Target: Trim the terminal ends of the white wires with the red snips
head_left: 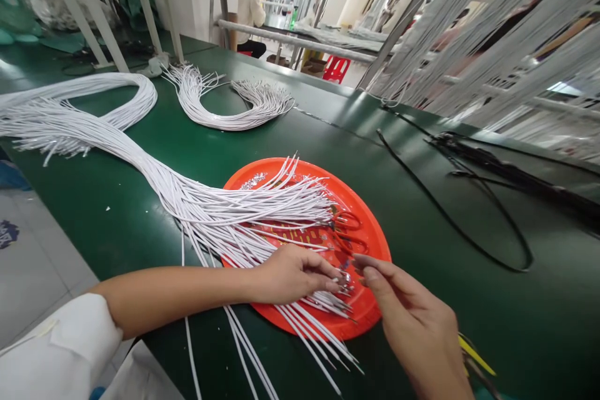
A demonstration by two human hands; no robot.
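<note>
The green bench (328,153) carries a round red tray (375,237), a long bundle of white cables (159,184) reaching over the tray, a looped white bundle (140,90) at left, a curved bundle (220,120) farther back, and black cables (501,165) at right.

Bright background, pale glare on green tabletop (300,144), blurry distance, stretched edges

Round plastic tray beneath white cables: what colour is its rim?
The tray's rim is orange-red, clearest in the head view.
</note>
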